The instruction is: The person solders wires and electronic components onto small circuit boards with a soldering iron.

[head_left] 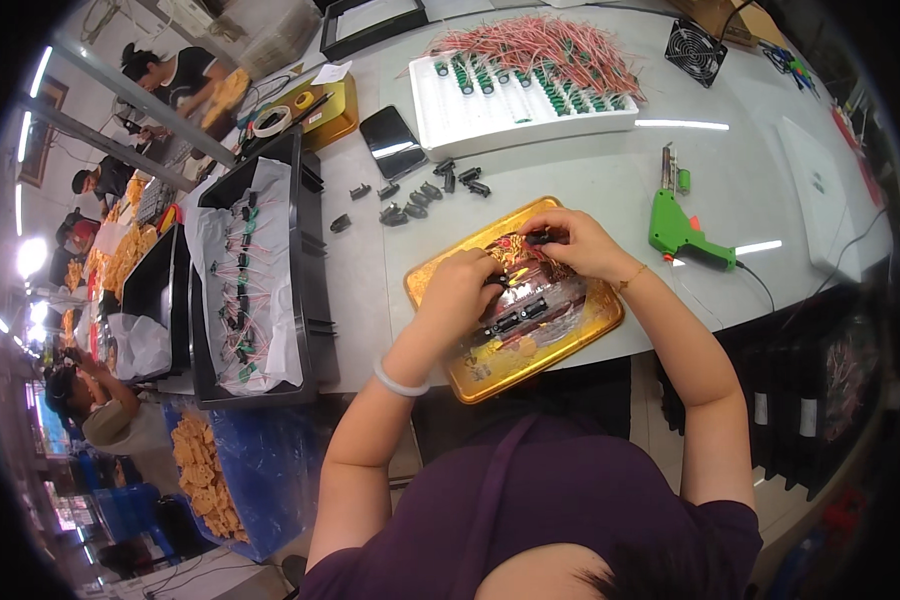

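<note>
A shallow gold metal tray [462,385] with a printed pattern lies at the table's front edge under both of my hands. Several small black plastic parts [522,316] sit in a row on it. My left hand [458,290] is over the tray's left side, fingertips pinching a small black part [497,281]. Over the far right side, my right hand [582,243] pinches another black part [538,238]. The fingers partly hide both parts. Beyond the tray, more loose black parts [417,198] are scattered on the grey table.
A white tray [530,133] holds green components with red and white wires. At right lies a green pistol-shaped tool [682,230] with a cord. A phone [390,138], a black fan [695,52] and a lined black bin [310,250] stand around. Several people work at far left.
</note>
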`<state>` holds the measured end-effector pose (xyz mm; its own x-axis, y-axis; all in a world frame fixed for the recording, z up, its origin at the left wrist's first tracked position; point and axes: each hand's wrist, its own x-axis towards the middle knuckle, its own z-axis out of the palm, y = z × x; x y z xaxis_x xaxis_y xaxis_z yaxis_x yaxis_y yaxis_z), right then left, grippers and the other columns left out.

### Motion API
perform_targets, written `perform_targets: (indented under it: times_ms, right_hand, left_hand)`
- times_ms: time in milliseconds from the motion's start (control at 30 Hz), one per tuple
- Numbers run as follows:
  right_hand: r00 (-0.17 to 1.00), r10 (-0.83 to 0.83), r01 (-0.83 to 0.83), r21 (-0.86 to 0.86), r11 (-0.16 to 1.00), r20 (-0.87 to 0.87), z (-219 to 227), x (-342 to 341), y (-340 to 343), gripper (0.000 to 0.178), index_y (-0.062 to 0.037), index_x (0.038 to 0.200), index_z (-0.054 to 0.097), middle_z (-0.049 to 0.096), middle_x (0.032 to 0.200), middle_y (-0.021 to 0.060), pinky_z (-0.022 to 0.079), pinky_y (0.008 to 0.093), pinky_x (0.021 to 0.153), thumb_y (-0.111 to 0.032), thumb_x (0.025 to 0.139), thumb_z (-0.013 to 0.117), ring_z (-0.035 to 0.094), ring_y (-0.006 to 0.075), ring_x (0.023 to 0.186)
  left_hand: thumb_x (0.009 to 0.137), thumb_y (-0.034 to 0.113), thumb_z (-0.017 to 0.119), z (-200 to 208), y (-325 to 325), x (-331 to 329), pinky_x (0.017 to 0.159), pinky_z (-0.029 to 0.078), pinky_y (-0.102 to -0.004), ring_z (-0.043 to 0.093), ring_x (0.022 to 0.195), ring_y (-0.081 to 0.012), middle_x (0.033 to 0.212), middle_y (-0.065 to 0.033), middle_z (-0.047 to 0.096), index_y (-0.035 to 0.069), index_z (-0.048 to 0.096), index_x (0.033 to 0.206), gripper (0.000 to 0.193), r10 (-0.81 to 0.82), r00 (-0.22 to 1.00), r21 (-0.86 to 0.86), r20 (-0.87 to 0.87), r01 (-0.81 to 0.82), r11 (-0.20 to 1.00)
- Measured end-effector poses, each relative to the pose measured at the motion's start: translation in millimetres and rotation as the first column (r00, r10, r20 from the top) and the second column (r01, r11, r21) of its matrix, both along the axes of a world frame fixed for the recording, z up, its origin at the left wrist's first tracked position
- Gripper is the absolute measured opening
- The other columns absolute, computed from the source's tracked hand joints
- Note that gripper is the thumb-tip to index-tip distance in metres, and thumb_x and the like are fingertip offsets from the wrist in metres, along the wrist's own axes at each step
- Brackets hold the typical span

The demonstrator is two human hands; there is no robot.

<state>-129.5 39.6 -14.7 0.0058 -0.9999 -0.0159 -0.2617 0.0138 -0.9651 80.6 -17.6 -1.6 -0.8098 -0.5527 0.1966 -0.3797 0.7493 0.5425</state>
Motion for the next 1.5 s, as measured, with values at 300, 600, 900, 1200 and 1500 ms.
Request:
perform_targets:
  times_ms: [300,600,900,1200,1500]
  right_hand:
    - [0.906,-0.112,0.048,-0.164,0.985,-0.408,-1.0,-11.1,17.2,0.019,-0.0055,0.086,0.062,0.062,0.088,0.0065,0.045,0.0305,0.076,-0.006,0.069,0.067,0.057,0.0196,0.081]
    - [0.853,-0.143,-0.018,-0.302,0.953,-0.502,-7.3,-31.9,38.3,0.018,-0.0041,0.088,0.066,0.063,0.085,0.0082,0.045,0.0327,0.077,-0.009,0.07,0.065,0.057,0.023,0.083]
    - [0.901,-0.159,0.035,-0.297,0.954,-0.404,-1.6,-30.7,77.1,0.016,-0.0037,0.085,0.063,0.062,0.082,0.008,0.045,0.0335,0.075,-0.01,0.071,0.064,0.056,0.0251,0.083]
    - [0.905,-0.101,-0.03,-0.299,0.954,-0.412,-8.1,-30.7,75.4,0.02,-0.0027,0.086,0.063,0.062,0.086,0.0069,0.045,0.0323,0.076,-0.003,0.067,0.066,0.055,0.0241,0.085]
    - [0.861,-0.114,-0.058,-0.32,0.946,-0.495,-0.2,-28.4,69.0,0.019,-0.0019,0.083,0.063,0.058,0.096,0.0079,0.041,0.035,0.084,-0.003,0.064,0.066,0.051,0.0264,0.095]
  left_hand:
    - [0.07,0.013,0.068,-1.8,5.3,-1.6,0.067,0.046,-0.0353,0.058,0.074,-0.0282,0.081,-0.0117,0.059,0.001,0.064,0.085,0.019,0.217,0.976,0.153,0.008,-0.216,0.964]
    - [0.068,0.012,0.065,-1.4,59.5,-60.3,0.069,0.047,-0.0378,0.058,0.078,-0.0308,0.084,-0.0126,0.06,0.003,0.063,0.08,0.015,0.08,0.995,0.017,-0.056,-0.079,0.997]
    - [0.067,0.012,0.065,-7.6,63.4,-60.9,0.071,0.046,-0.0378,0.056,0.081,-0.0293,0.085,-0.0108,0.058,0.003,0.061,0.076,0.013,0.101,0.995,-0.044,0.012,-0.101,0.994]
    - [0.064,0.009,0.069,-13.2,64.9,-61.0,0.071,0.044,-0.0363,0.054,0.079,-0.0278,0.081,-0.0099,0.057,0.004,0.062,0.076,0.015,0.098,0.994,-0.081,-0.048,-0.102,0.992]
    - [0.065,0.017,0.07,-13.6,64.4,-64.4,0.089,0.029,-0.043,0.047,0.093,-0.0211,0.081,-0.0038,0.053,0.009,0.062,0.075,0.015,0.143,0.99,-0.222,-0.014,-0.143,0.964]
